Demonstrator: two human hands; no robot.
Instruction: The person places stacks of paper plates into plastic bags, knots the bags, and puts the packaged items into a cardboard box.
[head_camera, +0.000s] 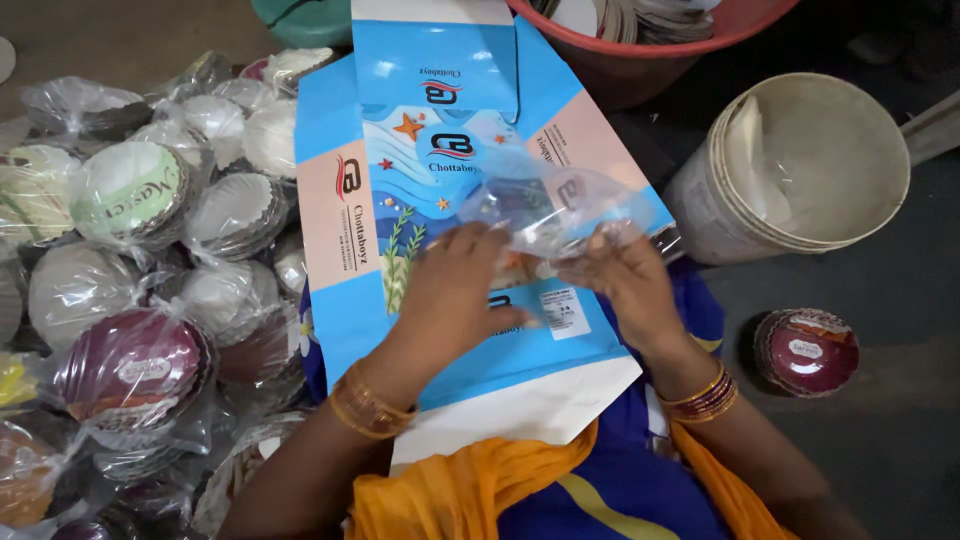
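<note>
Left hand (462, 290): spread flat over the lap, fingers curled at the tips, pinching the near edge of a clear plastic bag (545, 210); gold bangles at the wrist.
Right hand (625, 280): fingers bent, gripping the other side of the same bag, thumb tucked under; red and gold bangles at the wrist.
Clear plastic bag: stretched between both hands, raised just above the cardboard, crumpled and glossy; contents blurred, possibly empty, hard to tell.
Blue printed cardboard (400, 150): flattened box sheet lying across the lap, under both hands, sea-themed pattern with starfish and weeds, white underside showing at the near edge.
Bagged paper plates (130, 200): heaped to the left, each stack knotted in clear plastic, white, green and maroon faces.
White bucket (800, 170): on the floor to the right, well apart from the hands.
Maroon plate stack (806, 350): loose on the floor, near the bucket.
Red tub (650, 45): top of view, beyond the cardboard, holding more plates.
</note>
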